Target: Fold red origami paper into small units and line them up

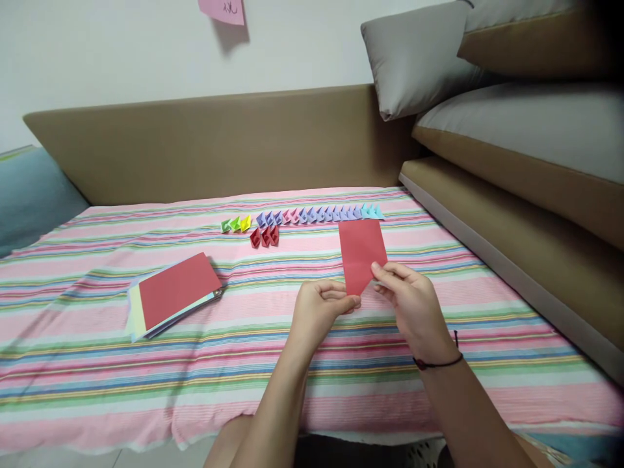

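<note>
A red sheet of paper (361,250) lies on the striped cloth, its near end folded to a point. My left hand (319,311) pinches the paper's lower left edge with closed fingers. My right hand (412,302) pinches the lower right edge at the fold; a dark cord circles its wrist. Beyond the sheet runs a row of several small folded paper pieces (302,216) in green, yellow, purple, pink and blue. Three red folded pieces (264,236) sit just in front of that row.
A stack of coloured paper sheets (175,294) with a red one on top lies at the left. The striped cloth (146,370) covers a low bed with a brown headboard (209,143). Grey and brown cushions (511,130) pile up on the right. A pink note (223,10) hangs on the wall.
</note>
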A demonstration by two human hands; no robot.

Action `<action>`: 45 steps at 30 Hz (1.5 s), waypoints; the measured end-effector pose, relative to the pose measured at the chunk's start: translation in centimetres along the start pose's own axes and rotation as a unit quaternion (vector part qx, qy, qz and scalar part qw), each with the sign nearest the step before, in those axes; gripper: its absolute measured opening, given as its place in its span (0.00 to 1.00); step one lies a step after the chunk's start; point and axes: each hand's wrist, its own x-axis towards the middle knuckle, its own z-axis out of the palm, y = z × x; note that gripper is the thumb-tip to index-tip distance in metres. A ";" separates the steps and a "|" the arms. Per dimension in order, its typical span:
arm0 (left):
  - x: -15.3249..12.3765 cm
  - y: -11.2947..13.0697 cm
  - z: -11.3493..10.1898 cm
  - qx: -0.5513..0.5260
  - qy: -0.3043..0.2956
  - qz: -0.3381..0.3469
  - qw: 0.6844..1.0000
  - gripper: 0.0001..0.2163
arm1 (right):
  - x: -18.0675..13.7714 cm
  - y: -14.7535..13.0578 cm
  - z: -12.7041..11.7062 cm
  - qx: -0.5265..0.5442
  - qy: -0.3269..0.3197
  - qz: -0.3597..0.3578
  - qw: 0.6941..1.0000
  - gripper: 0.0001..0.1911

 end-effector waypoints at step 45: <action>-0.5 1.6 -2.5 0.433 -0.007 0.278 0.858 0.08 | -1.3 -1.8 -0.2 -0.379 -0.161 -0.282 0.866 0.07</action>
